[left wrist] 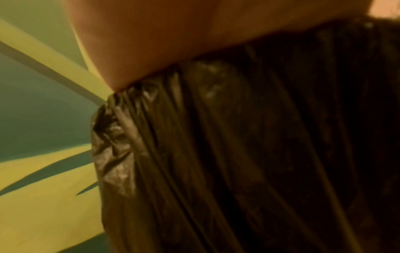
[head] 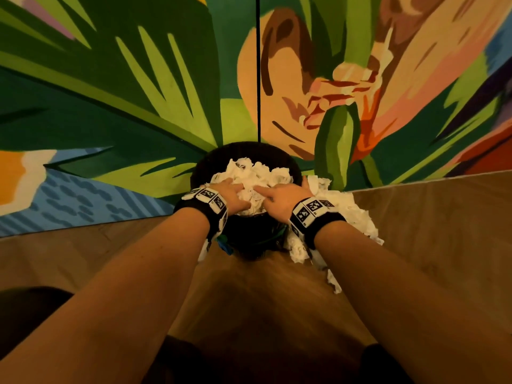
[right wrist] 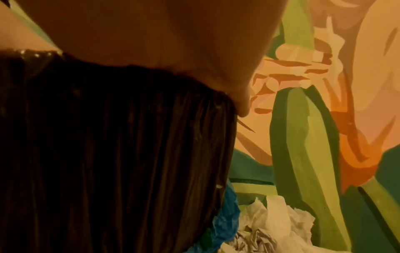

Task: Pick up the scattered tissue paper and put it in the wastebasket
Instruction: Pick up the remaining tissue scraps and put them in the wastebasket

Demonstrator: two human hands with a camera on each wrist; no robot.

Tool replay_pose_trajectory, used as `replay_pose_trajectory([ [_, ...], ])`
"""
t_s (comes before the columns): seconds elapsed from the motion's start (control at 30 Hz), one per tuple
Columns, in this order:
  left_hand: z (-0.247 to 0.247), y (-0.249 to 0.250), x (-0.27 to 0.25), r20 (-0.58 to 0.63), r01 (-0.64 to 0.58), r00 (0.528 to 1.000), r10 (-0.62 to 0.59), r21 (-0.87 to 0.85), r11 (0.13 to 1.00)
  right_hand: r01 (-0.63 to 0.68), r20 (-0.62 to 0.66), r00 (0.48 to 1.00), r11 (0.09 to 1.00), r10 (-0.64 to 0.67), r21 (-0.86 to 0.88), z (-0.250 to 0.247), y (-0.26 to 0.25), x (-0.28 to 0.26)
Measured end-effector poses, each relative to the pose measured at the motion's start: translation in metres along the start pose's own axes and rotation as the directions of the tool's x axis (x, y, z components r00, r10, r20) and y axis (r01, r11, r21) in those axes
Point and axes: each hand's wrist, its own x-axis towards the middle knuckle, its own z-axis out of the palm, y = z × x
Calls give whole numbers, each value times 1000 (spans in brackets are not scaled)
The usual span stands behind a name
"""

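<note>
Both hands flat on the heap, pressing tissue into the bin!

The left hand [head: 235,195] and the right hand [head: 277,195] lie side by side, fingers stretched out and spread, pushing on the mound of crumpled white tissue paper [head: 257,177] that crowns the round black wastebasket lined with a wrinkled black plastic bag [head: 249,153]; neither hand grips anything. More crumpled white tissue [head: 352,214] lies on the brown wooden floor [head: 432,231] just right of the basket, touching its side. Behind stands a painted wall of green leaves and orange shapes [head: 124,87].
</note>
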Motion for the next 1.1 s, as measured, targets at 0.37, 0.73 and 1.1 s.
replay_pose_trajectory([
  [0.37,-43,3,-30,-484,-35,867,-120,-297,954,108,-464,885,982,-23,157,-19,23,-17],
  [0.73,-60,171,-80,-656,-703,612,442,-194,684,-319,-287,785,755,549,573,31,148,-36],
  [1.1,108,178,6,39,-270,954,296,-309,912,-522,171,849,749,499,407,129,178,-85],
])
